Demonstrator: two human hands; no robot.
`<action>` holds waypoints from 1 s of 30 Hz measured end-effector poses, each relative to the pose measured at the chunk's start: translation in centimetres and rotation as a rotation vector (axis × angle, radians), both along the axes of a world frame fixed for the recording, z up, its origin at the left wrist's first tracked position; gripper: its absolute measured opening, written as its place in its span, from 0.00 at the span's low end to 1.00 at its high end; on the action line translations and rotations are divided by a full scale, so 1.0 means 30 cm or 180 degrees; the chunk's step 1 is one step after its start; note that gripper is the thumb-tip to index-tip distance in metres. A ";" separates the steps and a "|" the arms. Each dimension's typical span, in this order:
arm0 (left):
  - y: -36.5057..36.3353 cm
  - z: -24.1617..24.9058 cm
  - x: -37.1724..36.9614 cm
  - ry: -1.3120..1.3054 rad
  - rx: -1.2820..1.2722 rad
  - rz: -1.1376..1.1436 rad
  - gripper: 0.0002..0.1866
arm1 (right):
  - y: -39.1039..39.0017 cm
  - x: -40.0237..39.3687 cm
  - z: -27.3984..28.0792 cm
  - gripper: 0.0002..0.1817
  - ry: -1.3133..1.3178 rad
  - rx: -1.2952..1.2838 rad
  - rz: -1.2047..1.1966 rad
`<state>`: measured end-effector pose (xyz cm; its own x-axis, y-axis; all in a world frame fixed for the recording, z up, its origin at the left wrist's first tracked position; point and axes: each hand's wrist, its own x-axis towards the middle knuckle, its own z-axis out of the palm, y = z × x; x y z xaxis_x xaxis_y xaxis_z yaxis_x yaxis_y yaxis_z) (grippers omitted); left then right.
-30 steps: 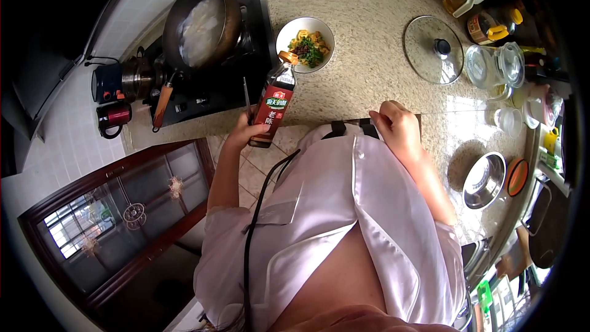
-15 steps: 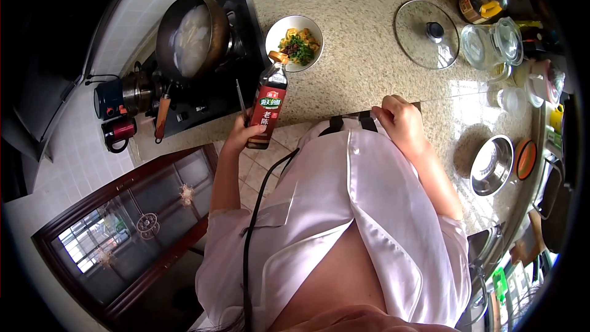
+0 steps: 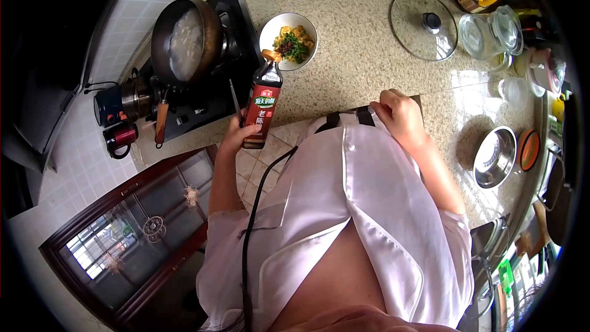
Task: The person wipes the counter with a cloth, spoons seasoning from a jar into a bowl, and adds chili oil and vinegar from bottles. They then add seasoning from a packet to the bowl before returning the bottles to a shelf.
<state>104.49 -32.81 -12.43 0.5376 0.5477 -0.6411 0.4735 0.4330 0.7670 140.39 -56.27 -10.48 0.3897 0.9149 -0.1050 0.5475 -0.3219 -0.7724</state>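
My left hand (image 3: 235,134) is wrapped round the lower part of a dark sauce bottle (image 3: 265,106) with a red label and an orange cap. A thin dark utensil (image 3: 235,99) sticks up from the same hand beside the bottle. The bottle stands nearly upright in the view, its cap over the near edge of a white bowl (image 3: 267,35) that holds yellow pieces, chopped greens and something dark red. My right hand (image 3: 399,114) rests at the counter's front edge with its fingers curled; what they hold, if anything, is hidden.
A wok (image 3: 161,43) with whitish food in liquid sits on the black stove (image 3: 241,9). A glass lid (image 3: 409,18) lies on the counter (image 3: 350,31). Glass containers (image 3: 476,37) and a steel bowl (image 3: 495,157) are at the right. A kettle (image 3: 120,138) stands left of the stove.
The view has shifted slightly. My left hand still holds the bottle in nearly the same pose, and my right hand keeps its curled pose at the counter edge.
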 end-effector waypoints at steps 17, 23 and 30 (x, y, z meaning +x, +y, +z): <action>-0.001 -0.001 0.005 -0.0027 0.0053 -0.0044 0.29 | 0.006 0.019 -0.009 0.12 0.0097 0.0009 0.0030; -0.008 0.012 0.013 0.0018 0.0064 -0.0075 0.27 | 0.001 0.019 -0.023 0.12 0.0136 0.0065 0.0048; -0.019 0.005 0.016 0.0038 0.0104 -0.0044 0.27 | -0.008 0.012 -0.033 0.12 0.0112 0.0152 -0.0030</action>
<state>104.97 -33.39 -12.27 0.5377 0.5610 -0.6294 0.4884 0.4013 0.7749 140.74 -56.50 -11.46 0.3951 0.9156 -0.0751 0.5167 -0.2891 -0.8059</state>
